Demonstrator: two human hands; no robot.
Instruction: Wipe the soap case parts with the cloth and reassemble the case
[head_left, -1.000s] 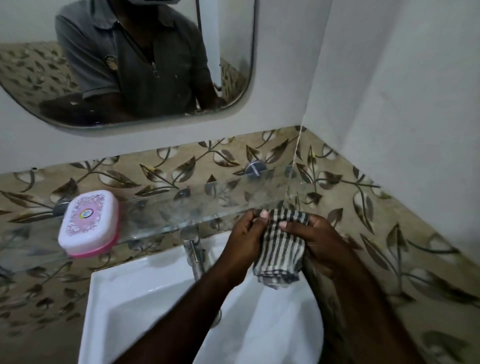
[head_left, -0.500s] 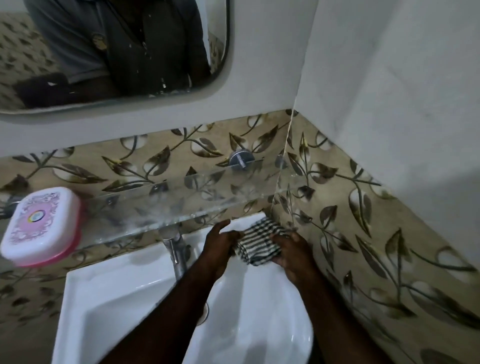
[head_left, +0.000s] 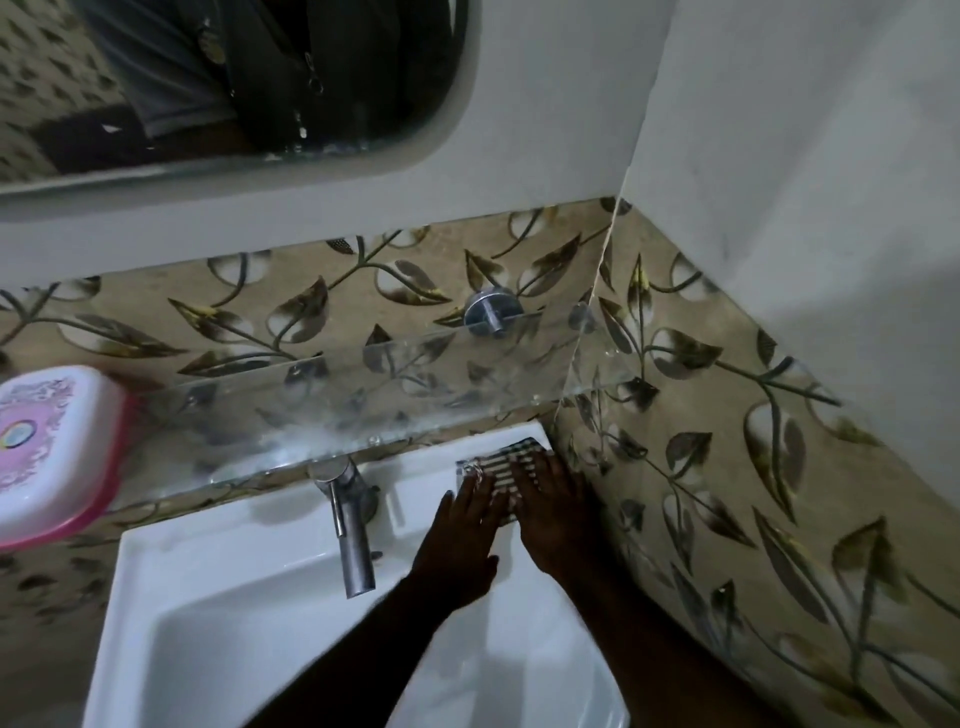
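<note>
A folded black-and-white striped cloth (head_left: 503, 458) lies flat on the back right corner of the white sink (head_left: 218, 613). My left hand (head_left: 460, 540) and my right hand (head_left: 553, 512) both rest on it with fingers stretched out straight, pressing it down. The soap case (head_left: 49, 447), white lid with a pink pattern over a pink base, stands closed on the left end of the glass shelf (head_left: 363, 405), far from both hands. Its left part is cut off by the frame edge.
A steel tap (head_left: 349, 525) rises from the sink's back rim, just left of my left hand. The glass shelf overhangs the sink's back edge. A leaf-patterned tiled wall (head_left: 727, 467) stands close on the right. A mirror (head_left: 234, 78) hangs above.
Both hands lowered the cloth from in front of the shelf onto the sink's back right corner and flattened out on it. The camera tilted down and right.
</note>
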